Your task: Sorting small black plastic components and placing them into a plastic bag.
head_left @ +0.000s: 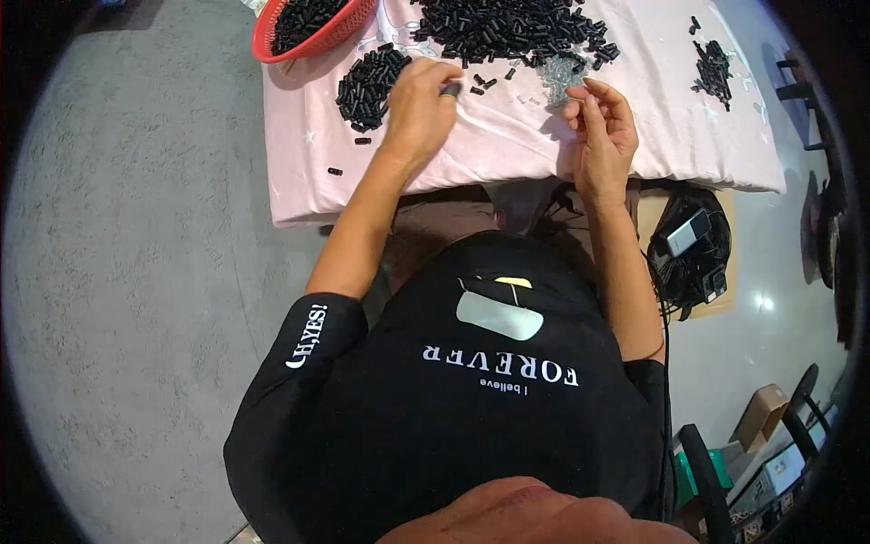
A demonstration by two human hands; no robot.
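Observation:
My left hand [419, 107] is closed over the table, its fingers round a short black cylindrical piece [450, 90]. Just beside it lies a rounded heap of similar black pieces [364, 95]. On the other side, my right hand [605, 136] has thumb and forefinger pinched together; whatever is between them is too small to make out. Right behind those fingertips sits a small pile of clear, glassy-looking pieces [560, 74]. A few loose black pieces [484, 85] are scattered between my hands.
A wide mound of black pieces [507, 27] covers the table's far middle. At the far left stands a red basket [337, 32] holding more of them. A smaller black group [714, 72] lies at the right. Pink cloth [507, 145] covers the table; a black bag [696, 240] sits below its right front edge.

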